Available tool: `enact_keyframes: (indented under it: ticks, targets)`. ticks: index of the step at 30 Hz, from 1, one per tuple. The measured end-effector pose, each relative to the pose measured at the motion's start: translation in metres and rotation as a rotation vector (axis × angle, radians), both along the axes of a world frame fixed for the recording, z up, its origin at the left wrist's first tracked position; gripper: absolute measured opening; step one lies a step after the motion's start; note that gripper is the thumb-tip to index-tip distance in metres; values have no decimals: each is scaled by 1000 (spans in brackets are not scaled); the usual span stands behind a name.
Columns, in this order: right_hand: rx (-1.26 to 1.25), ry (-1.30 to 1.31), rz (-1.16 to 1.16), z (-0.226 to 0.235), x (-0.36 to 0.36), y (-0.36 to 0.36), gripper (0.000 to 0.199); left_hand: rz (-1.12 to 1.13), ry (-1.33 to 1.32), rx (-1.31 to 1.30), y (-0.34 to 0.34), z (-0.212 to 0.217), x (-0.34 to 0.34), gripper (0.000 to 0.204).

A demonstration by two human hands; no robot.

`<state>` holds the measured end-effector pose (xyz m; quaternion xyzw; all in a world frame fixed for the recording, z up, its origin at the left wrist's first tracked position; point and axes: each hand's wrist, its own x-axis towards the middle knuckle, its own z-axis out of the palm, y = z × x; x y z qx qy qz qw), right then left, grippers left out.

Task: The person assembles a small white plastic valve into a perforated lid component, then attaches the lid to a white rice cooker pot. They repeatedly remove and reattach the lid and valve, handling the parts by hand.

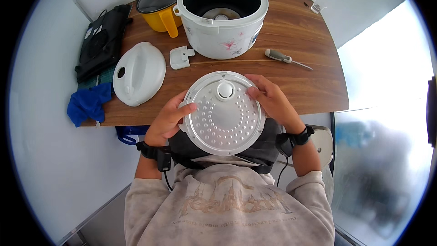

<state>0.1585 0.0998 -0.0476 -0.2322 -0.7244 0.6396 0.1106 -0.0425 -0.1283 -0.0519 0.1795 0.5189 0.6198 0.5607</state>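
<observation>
Beige printed fabric of a short-sleeved shirt (227, 234) lies nearest the camera. Beyond it, a round silver metal disc with a dimpled face and a pale rim (223, 117) is held above the lap, at the near edge of the brown wood-grain table (309, 86). Its white circular plastic cap (225, 90) sits toward the far side.

Left hand (169, 117): pinches the left rim, thumb on the face, remaining fingers partly hidden behind. Right hand (271, 99): pinches the upper right rim, thumb on top; the grip beneath cannot be seen.

Handling guidance: support the disc evenly from both sides. Thumb pressure is best confined to the rim, clear of the dimples and cap. Should the disc need turning, rotate it with both hands together; one-sided support would probably let it tip.

Work area: the grey-handled metal screwdriver (284, 58) lies to the right, well apart from the small white plastic bracket (180, 58). Hold the disc clear of both.
</observation>
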Motion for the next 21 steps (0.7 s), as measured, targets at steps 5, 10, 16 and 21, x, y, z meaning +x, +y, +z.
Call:
enact_keyframes:
  ticks: [5,10,16,21]
  targets:
    - [101,-69,-14,-5,-5,4,43,50,-38,-20,5,-3,0,53]
    - [215,-136,-7,2,-5,3,47,58,-76,-16,7,-5,-2,50]
    - [648,-67,-65,21,-1,-4,48,69,-87,-12,9,-6,1,48]
    - [873,23,84,32,-10,-16,49,63,-109,4,12,-5,6,48]
